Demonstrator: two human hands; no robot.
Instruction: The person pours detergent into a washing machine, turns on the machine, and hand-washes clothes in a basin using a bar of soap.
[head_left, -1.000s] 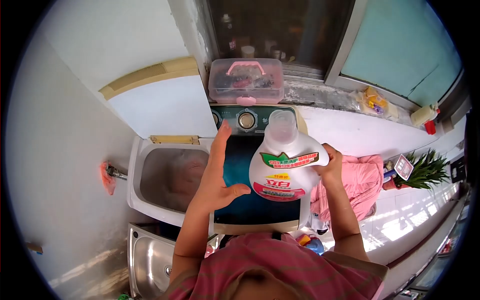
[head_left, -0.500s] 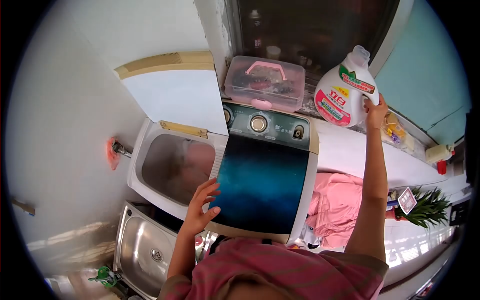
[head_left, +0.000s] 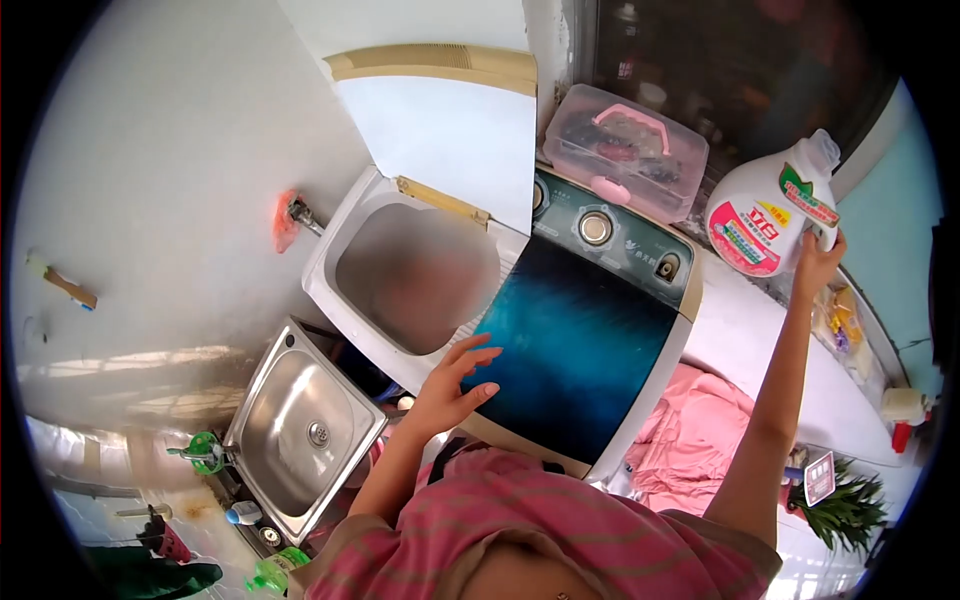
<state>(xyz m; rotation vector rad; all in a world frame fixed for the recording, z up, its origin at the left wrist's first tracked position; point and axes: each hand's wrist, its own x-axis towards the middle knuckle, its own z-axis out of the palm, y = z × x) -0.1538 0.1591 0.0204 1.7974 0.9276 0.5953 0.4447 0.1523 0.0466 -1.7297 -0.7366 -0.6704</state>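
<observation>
Gripping white bottle [head_left: 766,206] marked 立白

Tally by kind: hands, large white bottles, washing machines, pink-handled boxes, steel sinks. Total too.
Hands: 2, left hand and right hand
Large white bottle: 1
Washing machine: 1
Pink-handled box: 1
Steel sink: 1
Total: 6

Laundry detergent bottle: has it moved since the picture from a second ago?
Yes: the laundry detergent bottle has gone from over the blue washing-machine lid to the right of the clear plastic box.
</observation>
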